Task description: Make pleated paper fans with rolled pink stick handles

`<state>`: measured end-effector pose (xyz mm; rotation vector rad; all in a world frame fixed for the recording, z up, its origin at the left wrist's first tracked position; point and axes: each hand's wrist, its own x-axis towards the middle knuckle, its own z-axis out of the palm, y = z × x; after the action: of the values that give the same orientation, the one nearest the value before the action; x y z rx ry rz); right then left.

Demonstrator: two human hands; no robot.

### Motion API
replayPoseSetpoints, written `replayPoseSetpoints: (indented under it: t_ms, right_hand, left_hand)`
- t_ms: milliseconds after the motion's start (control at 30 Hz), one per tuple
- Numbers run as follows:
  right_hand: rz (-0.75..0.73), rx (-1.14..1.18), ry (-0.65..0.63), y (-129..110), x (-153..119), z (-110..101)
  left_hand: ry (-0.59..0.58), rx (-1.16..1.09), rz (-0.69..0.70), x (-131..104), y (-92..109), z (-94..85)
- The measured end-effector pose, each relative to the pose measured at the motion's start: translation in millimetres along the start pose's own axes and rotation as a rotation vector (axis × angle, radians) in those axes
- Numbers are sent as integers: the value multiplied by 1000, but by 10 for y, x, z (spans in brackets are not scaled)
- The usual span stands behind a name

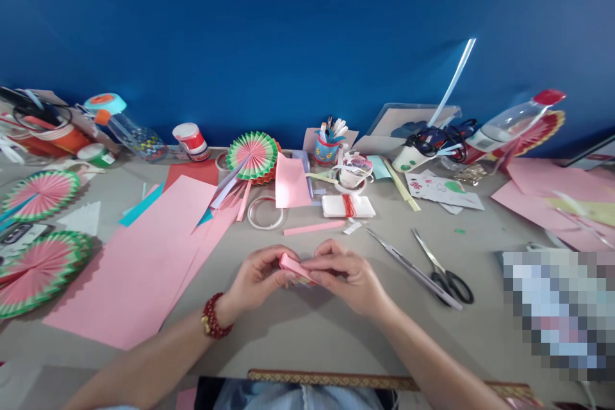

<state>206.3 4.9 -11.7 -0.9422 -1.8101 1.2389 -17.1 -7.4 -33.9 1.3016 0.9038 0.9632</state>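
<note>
A small folded piece of pink paper [294, 266] is held above the grey table, in front of my body. My left hand [257, 277], with a dark red beaded bracelet on the wrist, pinches its left end between thumb and fingers. My right hand [355, 280] grips the other end, thumb below and fingers on top. Some paler, patterned edge shows under the pink fold, partly hidden by the fingers. Just beyond the hands lie a narrow pink paper strip [314, 228] and a ring-shaped roll of tape [266, 213].
Black-handled scissors [446, 278] and a long slim grey pointed tool [408, 264] lie to the right. Large pink sheets [139, 256] and green-edged paper fans [43, 262] cover the left. A white card wound with red string [329, 207], bottles and cups line the blue wall.
</note>
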Motion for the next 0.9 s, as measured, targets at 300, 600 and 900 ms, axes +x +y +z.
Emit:
replayPoseSetpoints:
  t_ms: [300, 600, 900]
  right_hand:
    - [39, 21, -14, -37, 11, 2]
    - [43, 7, -16, -34, 11, 1]
    - [3, -1, -13, 2, 12, 39]
  left_hand:
    - [-9, -28, 6, 7, 50, 9]
    - [-7, -63, -13, 2, 32, 13]
    - [10, -81, -39, 9, 48, 27]
